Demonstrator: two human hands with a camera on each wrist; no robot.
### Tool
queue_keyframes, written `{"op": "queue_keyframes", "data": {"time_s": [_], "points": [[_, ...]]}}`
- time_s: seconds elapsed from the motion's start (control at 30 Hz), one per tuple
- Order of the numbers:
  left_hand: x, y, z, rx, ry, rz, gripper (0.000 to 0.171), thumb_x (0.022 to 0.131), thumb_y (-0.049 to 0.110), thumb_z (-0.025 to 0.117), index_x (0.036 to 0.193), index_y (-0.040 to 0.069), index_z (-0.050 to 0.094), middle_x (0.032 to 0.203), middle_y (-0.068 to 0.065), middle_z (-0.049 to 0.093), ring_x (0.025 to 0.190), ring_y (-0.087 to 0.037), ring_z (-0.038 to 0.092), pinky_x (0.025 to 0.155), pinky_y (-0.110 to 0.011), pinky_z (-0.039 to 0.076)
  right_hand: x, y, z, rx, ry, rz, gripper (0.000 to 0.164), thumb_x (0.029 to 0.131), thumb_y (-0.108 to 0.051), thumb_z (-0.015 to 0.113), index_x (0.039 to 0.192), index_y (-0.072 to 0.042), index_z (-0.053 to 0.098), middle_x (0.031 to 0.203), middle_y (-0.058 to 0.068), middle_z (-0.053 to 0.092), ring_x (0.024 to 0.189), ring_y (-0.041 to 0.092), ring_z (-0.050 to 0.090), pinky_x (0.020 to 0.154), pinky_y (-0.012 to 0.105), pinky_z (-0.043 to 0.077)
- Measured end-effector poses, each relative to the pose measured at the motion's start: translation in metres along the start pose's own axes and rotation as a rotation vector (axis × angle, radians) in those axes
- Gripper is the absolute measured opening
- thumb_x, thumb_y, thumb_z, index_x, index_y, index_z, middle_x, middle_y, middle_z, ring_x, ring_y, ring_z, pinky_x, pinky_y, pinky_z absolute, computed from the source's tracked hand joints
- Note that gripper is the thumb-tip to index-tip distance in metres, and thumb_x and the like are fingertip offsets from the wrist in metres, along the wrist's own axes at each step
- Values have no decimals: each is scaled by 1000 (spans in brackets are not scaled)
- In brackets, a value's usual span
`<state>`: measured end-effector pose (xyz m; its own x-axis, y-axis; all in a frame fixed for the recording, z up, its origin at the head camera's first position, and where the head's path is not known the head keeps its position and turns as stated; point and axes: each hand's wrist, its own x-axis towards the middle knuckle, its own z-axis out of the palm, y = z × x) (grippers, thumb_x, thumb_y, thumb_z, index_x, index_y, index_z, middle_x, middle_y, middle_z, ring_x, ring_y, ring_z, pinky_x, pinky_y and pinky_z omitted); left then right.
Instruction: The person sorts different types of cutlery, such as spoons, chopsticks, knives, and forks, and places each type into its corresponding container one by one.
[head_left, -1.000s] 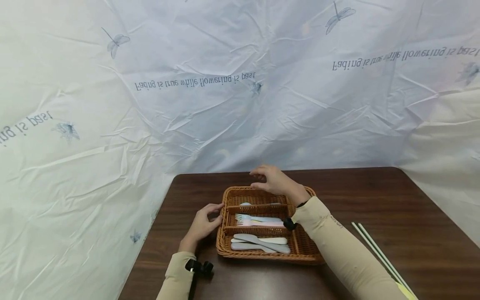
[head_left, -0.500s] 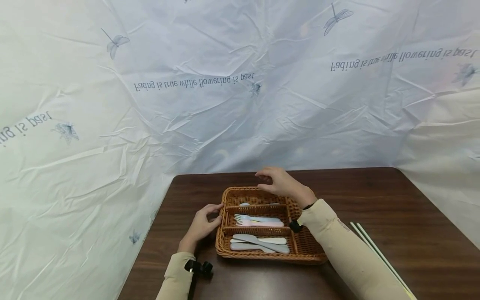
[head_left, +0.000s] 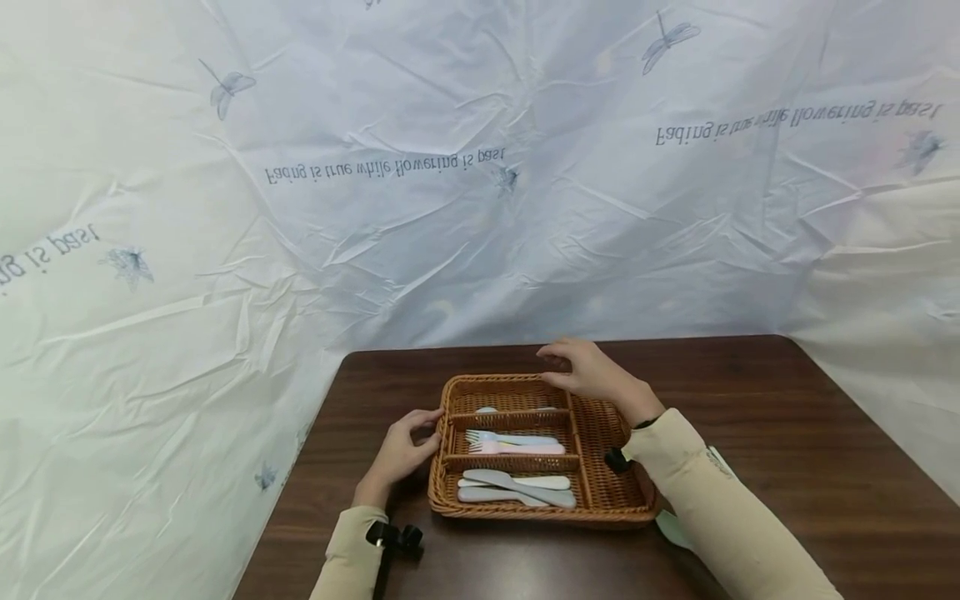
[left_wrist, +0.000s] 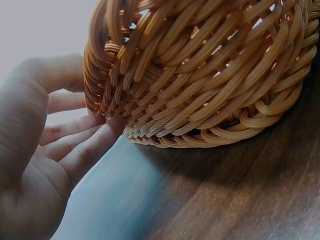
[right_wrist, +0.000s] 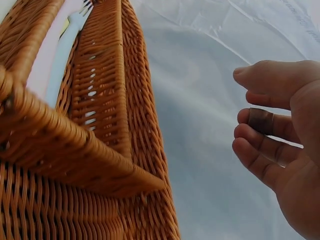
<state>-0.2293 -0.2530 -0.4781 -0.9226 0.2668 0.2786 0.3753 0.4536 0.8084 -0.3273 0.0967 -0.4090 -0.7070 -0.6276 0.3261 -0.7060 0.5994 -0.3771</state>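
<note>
A brown wicker basket (head_left: pixel 573 425) with divided compartments stands on the table. My left hand (head_left: pixel 405 450) touches its left wall from outside; in the left wrist view the nearly straight fingers (left_wrist: pixel 82 150) meet the woven side. Over the basket's back rim hovers my right hand (head_left: pixel 592 368), holding nothing, its fingers loosely bent. Table knives (head_left: pixel 517 490), grey and white, lie in the front compartment. The middle one holds a pink fork (head_left: pixel 525 448) and a light blue fork (right_wrist: pixel 67 42). Spoon-like pieces (head_left: pixel 486 410) in the back compartment are mostly hidden by the divider.
Beside the basket's front right corner lies a pale green, rounded piece (head_left: pixel 675 531), partly under the right sleeve (head_left: pixel 720 492). A pale green stick end (head_left: pixel 720 458) shows past that sleeve. A white printed sheet (head_left: pixel 450 250) hangs behind the dark wooden table (head_left: pixel 810 467).
My right hand and forearm have moved right along the basket's back rim. The forearm now covers most of the pale sticks, and the green rounded piece has come into sight. My left hand stays put.
</note>
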Motion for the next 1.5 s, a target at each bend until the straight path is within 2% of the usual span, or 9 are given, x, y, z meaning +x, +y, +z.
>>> {"op": "queue_keyframes", "data": {"time_s": [0.23,0.47,0.63,0.73,0.9,1.07,1.17,1.3,1.5], "points": [[-1,0,2,-4,-5,1,42,92,0,61,133,-8,56,125,-26,57,112,-38,59,91,-47,55,-20,2,-7,-32,0,24,42,92,-27,68,129,-7,61,123,12,60,101,27,63,80,40,57],[0,0,2,-6,8,-2,42,91,0,61,132,-7,56,124,-26,57,112,-38,59,90,-50,55,-37,3,-16,-66,39,29,42,91,-24,70,128,-8,62,125,12,61,102,25,63,79,41,57],[0,1,1,5,1,-9,42,92,0,61,133,-6,56,124,-24,58,112,-36,59,90,-45,56,-49,6,-22,-73,46,46,41,91,-24,70,128,-9,62,125,11,61,102,25,63,79,41,56],[0,1,1,11,3,-8,42,92,1,61,133,-6,57,125,-24,58,112,-36,59,90,-42,56,-54,9,-24,-74,44,63,40,90,-24,70,128,-11,63,123,9,61,98,23,61,75,39,54],[1,1,1,6,10,-4,41,92,0,61,132,-6,57,125,-26,57,112,-37,59,90,-45,56,-62,15,-27,-104,56,62,39,91,-27,70,126,-12,64,120,8,62,87,17,58,67,32,48],[0,1,0,9,4,-1,42,92,0,61,133,-7,56,125,-27,57,112,-39,59,91,-49,55,-72,18,-32,-127,77,48,39,90,-27,70,125,-10,65,117,8,63,82,14,57,64,30,46],[1,-4,2,2,16,6,42,91,-2,61,133,-8,56,125,-28,56,112,-41,59,91,-53,53,-77,20,-32,-124,95,46,38,89,-26,72,123,-10,65,114,8,64,82,14,57,64,30,47],[4,-24,9,-2,54,15,42,90,-2,62,132,-5,57,124,-26,57,111,-41,59,90,-56,53,-86,22,-34,-116,103,58,38,89,-26,72,122,-8,66,113,9,64,84,16,58,65,32,49],[6,-43,12,11,88,21,41,90,3,66,130,5,63,121,-12,62,108,-30,62,87,-41,58,-96,25,-38,-105,112,68,38,89,-25,72,123,-10,66,117,8,64,95,25,65,74,41,56]]}}
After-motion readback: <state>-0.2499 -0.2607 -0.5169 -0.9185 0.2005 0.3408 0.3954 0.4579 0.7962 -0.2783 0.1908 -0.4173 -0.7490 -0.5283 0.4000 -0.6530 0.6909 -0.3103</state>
